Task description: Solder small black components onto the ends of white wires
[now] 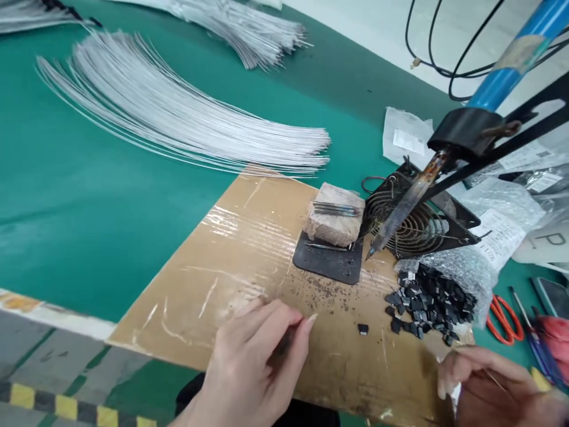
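The bare left hand had its grip pinched closed, contents hidden, near 1 small black rectangular piece on brown cardboard; the bare right hand's grip was unclear. A loose black heap lay unjoined to thin white wires on the green bench.

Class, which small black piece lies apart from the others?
The single piece left of the pile, between it and the left hand; brown board surrounds it, while the others lie heaped beside the bubble wrap.
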{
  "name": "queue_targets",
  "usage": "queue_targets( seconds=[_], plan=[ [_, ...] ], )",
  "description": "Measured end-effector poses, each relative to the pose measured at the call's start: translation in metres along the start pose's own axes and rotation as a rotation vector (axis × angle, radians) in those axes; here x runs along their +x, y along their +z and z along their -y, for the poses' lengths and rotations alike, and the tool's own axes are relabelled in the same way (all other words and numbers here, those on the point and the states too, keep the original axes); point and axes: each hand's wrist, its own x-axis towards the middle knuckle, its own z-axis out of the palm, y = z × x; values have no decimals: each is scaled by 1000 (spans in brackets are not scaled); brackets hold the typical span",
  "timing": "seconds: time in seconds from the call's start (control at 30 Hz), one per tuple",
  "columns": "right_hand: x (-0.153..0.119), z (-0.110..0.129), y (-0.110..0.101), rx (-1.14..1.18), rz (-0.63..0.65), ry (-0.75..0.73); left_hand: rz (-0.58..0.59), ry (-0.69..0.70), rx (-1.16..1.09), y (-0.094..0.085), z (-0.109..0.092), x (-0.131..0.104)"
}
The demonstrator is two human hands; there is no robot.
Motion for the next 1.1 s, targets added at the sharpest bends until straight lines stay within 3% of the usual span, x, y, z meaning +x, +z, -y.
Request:
queue_targets(
  seconds=[0.17, 0.47, 0.63, 0.7, 1.1],
  plan=[
    [-1, 15, 17, 51, -28, -62, 15, 23, -11, 1, 3, -2],
    [-4, 26, 27, -35, -54, -95, -6, 7, 32, 2, 3, -2],
    [-5, 22, 38, 1, -101, -312, -31, 33, 23, 3, 4, -2],
    [-7, 22, 41, -8, -103, -330, -35, 41, 18, 3, 4, -1],
    [-16, 25, 34, -155, 17, -501, 1, 7, 150, 4, 2, -1]
  ],
)
